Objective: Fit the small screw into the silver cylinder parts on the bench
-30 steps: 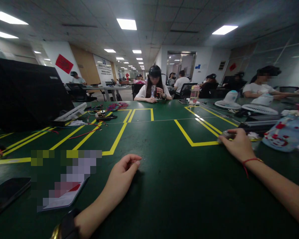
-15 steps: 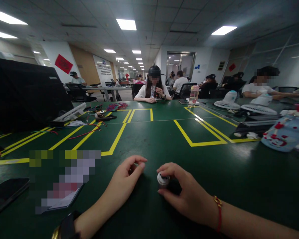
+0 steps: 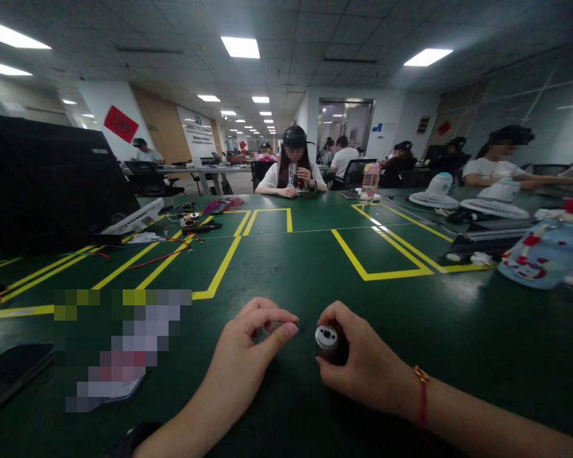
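Note:
My right hand [image 3: 347, 346] grips a small upright cylinder [image 3: 326, 340] between thumb and fingers. It has a dark, metallic-looking body and a white end cap with dark holes facing up; its exact kind does not show. To its left, my left hand [image 3: 262, 334] hovers over the green table [image 3: 277, 273], thumb and index fingertips brought together in a pinch. Whatever those fingertips may hold is too small to make out. A short gap separates the left fingertips from the cylinder.
Left lie a phone-like black object [image 3: 16, 375] and a blurred-out flat item [image 3: 134, 350]. Loose wires [image 3: 224, 205] and a black box [image 3: 52, 184] are farther off. A blue bottle [image 3: 539, 254] and white fans [image 3: 434, 194] stand right. A person [image 3: 293, 165] sits opposite.
My right hand and the cylinder have shifted slightly right, and its holed cap now shows more fully. My left hand has moved right, its thumb and index tips closer together.

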{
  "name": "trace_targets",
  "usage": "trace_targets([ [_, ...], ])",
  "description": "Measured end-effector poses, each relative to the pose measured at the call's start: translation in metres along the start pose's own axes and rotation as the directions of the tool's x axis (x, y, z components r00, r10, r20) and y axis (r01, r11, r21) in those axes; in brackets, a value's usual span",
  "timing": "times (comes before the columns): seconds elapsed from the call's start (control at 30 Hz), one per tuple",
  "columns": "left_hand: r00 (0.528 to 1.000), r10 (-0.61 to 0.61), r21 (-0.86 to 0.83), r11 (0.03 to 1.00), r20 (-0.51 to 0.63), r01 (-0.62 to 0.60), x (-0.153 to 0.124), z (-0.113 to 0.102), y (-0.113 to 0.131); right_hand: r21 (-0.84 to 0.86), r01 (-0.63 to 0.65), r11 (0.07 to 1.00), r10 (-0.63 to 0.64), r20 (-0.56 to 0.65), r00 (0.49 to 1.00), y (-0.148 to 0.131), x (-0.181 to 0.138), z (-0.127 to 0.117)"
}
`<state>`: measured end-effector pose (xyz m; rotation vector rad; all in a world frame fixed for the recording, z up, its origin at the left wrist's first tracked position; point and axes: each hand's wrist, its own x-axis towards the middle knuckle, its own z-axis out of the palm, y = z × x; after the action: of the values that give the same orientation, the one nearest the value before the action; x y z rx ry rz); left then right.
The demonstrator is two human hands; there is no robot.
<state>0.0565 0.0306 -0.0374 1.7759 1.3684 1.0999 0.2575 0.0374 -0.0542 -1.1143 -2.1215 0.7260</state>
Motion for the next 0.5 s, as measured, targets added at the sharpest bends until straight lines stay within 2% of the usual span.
trace_targets([
  [0.13,0.987,0.009,0.204,0.978,0.159,-0.042,-0.002,0.007,-0.013,0.011,-0.003,1.0,0.003,-0.003,1.0,0.005,-0.002,-0.004],
  [0.2,0.98,0.016,0.301,0.951,0.199,-0.076,-0.002,0.012,-0.017,0.018,0.01,1.0,-0.01,-0.012,1.0,0.004,-0.002,-0.001],
  [0.3,0.975,0.021,0.309,0.947,0.22,-0.09,-0.001,0.014,-0.018,0.077,-0.017,0.997,0.02,-0.042,0.999,0.004,0.004,-0.004],
  [0.37,0.978,0.018,0.241,0.968,0.206,-0.068,0.0,0.009,-0.016,0.15,-0.09,0.985,0.11,-0.131,0.985,0.014,0.015,-0.019],
  [0.43,0.991,-0.01,0.148,0.989,0.135,-0.011,0.002,-0.001,-0.015,0.159,-0.195,0.968,0.237,-0.313,0.92,0.038,0.027,-0.046],
  [0.5,0.996,-0.082,0.065,0.995,0.017,0.081,0.006,-0.012,-0.017,0.053,-0.343,0.938,0.312,-0.557,0.769,0.075,0.035,-0.083],
])
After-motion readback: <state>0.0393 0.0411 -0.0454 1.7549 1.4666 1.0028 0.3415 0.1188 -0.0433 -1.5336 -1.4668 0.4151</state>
